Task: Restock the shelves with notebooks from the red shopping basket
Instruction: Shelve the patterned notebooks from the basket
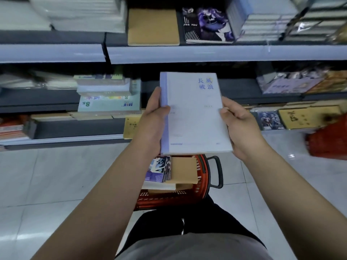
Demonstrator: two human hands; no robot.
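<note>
A pale white notebook (193, 113) with a lilac spine and blue characters is held up in front of the shelves. My left hand (154, 121) grips its left edge, thumb on the cover. My right hand (240, 126) holds its right edge with curled fingers. Below it on the floor stands the red shopping basket (201, 186) with a black handle, holding a purple patterned notebook (159, 168) and a brown kraft notebook (185, 171) on top of other books.
Grey shelves (187, 53) run across the view. A kraft notebook (153, 27) and a dark purple notebook (206, 25) lie on the upper shelf among white stacks. Lower shelves hold mixed stacks. A second red basket (328, 139) sits at the right on the tiled floor.
</note>
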